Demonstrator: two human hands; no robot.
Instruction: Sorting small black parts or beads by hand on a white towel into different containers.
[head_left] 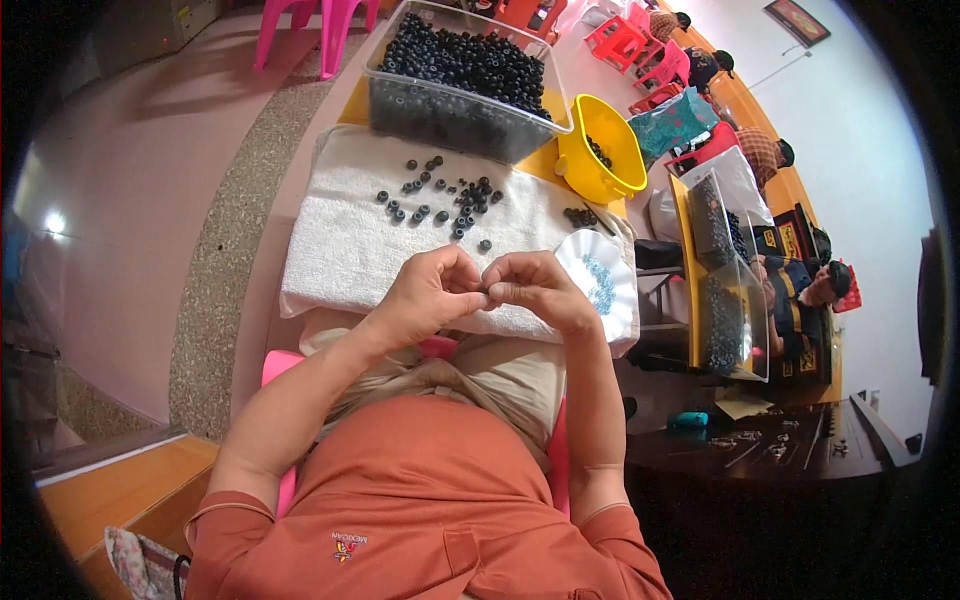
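Note:
My left hand point(432, 290) and my right hand point(541, 287) meet over the near edge of a white towel point(335, 225), fingertips pinched together. Between them is a small dark round piece, mostly covered by the fingers. Just beyond lie several loose black beads point(442, 216) with holes, scattered on the towel. By my right hand sits a white scalloped dish point(621, 322) holding tiny light-blue pieces point(599, 284). A little farther right, a dark thin tool point(598, 219) rests beside a small cluster of black pieces point(579, 217).
At the far side stands a clear plastic bin point(440, 110) heaped with black beads. Right of it is a yellow basket point(625, 165) with a few more. Clear bins point(722, 310) stand on another table at right, where people sit. Pink stools point(335, 35) are at the back left.

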